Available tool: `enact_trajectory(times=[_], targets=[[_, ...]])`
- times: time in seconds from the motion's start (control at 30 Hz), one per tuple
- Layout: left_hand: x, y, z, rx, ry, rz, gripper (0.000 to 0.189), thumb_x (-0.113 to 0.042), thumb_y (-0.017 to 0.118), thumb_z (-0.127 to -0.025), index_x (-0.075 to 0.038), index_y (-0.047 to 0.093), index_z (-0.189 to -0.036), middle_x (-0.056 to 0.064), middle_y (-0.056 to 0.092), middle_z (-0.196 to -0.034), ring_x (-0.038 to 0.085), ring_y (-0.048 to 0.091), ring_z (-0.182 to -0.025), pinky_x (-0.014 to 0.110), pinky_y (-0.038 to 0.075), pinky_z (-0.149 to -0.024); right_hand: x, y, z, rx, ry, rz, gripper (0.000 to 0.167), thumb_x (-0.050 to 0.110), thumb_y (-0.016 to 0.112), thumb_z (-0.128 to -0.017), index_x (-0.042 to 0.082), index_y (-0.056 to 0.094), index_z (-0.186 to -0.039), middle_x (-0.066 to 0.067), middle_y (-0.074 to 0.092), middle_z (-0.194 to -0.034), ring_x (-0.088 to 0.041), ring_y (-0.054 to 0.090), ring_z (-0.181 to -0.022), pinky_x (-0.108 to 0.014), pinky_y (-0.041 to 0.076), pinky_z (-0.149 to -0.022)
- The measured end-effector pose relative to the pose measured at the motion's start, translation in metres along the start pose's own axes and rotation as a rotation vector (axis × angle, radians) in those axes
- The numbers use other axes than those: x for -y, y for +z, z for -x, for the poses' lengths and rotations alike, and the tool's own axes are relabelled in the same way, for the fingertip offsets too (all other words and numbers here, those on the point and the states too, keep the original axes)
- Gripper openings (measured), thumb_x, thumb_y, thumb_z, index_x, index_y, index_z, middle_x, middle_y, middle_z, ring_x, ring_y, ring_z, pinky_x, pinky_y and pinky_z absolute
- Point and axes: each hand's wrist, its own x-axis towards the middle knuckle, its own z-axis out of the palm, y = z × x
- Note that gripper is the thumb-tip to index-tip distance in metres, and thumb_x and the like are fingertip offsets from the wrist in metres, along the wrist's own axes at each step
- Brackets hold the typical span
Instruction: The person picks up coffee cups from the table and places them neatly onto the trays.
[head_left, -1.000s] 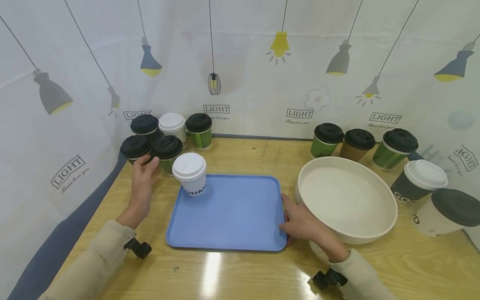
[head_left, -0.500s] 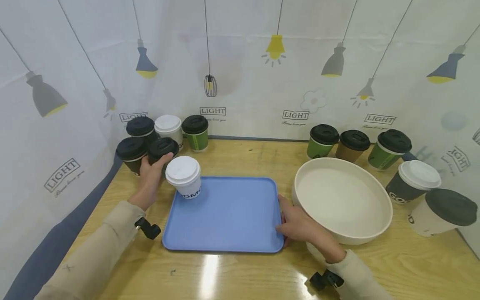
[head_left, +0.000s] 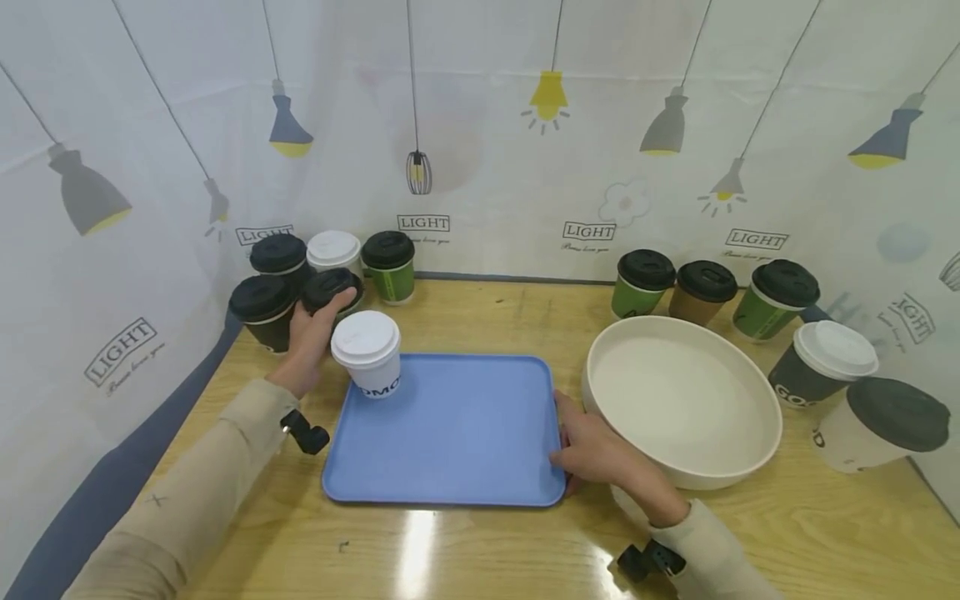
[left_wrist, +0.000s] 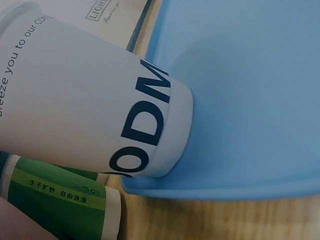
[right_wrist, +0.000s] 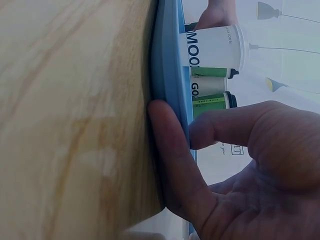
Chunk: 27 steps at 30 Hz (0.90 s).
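Note:
At the left, my left hand (head_left: 306, 343) is wrapped around a green paper cup with a black lid (head_left: 327, 285). In the left wrist view that green cup (left_wrist: 62, 197) stands at the lower left, with a bit of the hand at the corner. A white paper cup with a white lid (head_left: 367, 354) stands on the far left corner of the blue tray (head_left: 450, 433). My right hand (head_left: 598, 446) pinches the tray's right edge; in the right wrist view the thumb lies over the rim and a finger under it.
Several lidded cups, including a dark one (head_left: 264, 312) and a green one (head_left: 392, 271), crowd the back left. A round cream bowl (head_left: 678, 400) sits close by the right hand. Beyond it stand more lidded cups, among them a brown one (head_left: 701, 296) and a white one (head_left: 855, 437).
My left hand has moved right from beside the dark cup and taken hold of the green cup, whose lid has shifted slightly. The right hand keeps its place on the tray.

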Motion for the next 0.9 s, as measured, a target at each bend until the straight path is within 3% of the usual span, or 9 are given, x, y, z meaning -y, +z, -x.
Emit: enact_trajectory(times=[0.13,0.23,0.37,0.5,0.7,0.9], targets=[[-0.006,0.0,0.0,-0.008,0.015,-0.007,0.113,-0.07,0.072,-0.083,-0.022,0.013,-0.167,0.001,0.019,-0.173,0.02,0.019,-0.159,0.037,0.017,-0.133,0.001,0.001,-0.001,-0.003,-0.006,0.022,0.095,-0.001,0.066,-0.086,-0.008,0.009,-0.162,-0.007,0.06,-0.073,-0.018,0.064,-0.051,-0.031,0.057,-0.049],[-0.008,-0.002,0.003,0.006,0.03,0.054,0.108,-0.065,0.073,-0.085,-0.023,0.015,-0.166,0.002,0.021,-0.172,0.02,0.023,-0.158,0.039,0.024,-0.131,0.002,0.0,-0.002,-0.002,-0.005,0.03,0.096,-0.001,0.066,-0.085,-0.008,0.009,-0.162,-0.007,0.06,-0.072,-0.018,0.063,-0.051,-0.032,0.056,-0.048],[-0.01,-0.006,0.01,0.021,0.026,0.14,0.106,-0.057,0.076,-0.087,-0.025,0.013,-0.166,0.002,0.02,-0.172,0.02,0.025,-0.157,0.04,0.028,-0.13,0.002,0.0,-0.004,-0.001,-0.001,0.048,0.096,0.001,0.065,-0.085,-0.008,0.008,-0.162,-0.007,0.06,-0.07,-0.018,0.064,-0.05,-0.03,0.054,-0.047],[-0.012,-0.016,0.021,0.03,0.0,0.16,0.11,-0.057,0.075,-0.088,-0.025,0.005,-0.167,0.002,0.015,-0.173,0.02,0.023,-0.157,0.044,0.029,-0.129,0.002,-0.001,-0.004,-0.004,-0.008,0.061,0.097,0.001,0.066,-0.085,-0.009,0.008,-0.162,-0.006,0.06,-0.07,-0.017,0.063,-0.05,-0.03,0.052,-0.047],[-0.004,-0.038,0.044,0.072,0.002,0.155,0.099,-0.056,0.07,-0.092,-0.026,0.011,-0.165,0.004,0.029,-0.162,0.02,0.031,-0.147,0.05,0.031,-0.127,0.001,-0.001,-0.003,-0.019,-0.01,0.096,0.096,0.003,0.068,-0.086,-0.01,0.01,-0.161,-0.004,0.059,-0.071,-0.015,0.06,-0.054,-0.028,0.049,-0.05],[0.008,-0.059,0.08,0.085,0.009,0.178,0.086,-0.052,0.069,-0.095,-0.029,0.018,-0.161,-0.012,0.04,-0.136,0.016,0.033,-0.142,0.058,0.031,-0.125,-0.001,0.001,-0.002,-0.01,-0.024,0.08,0.095,0.002,0.067,-0.087,-0.011,0.009,-0.16,-0.005,0.059,-0.071,-0.016,0.061,-0.051,-0.029,0.05,-0.048]])
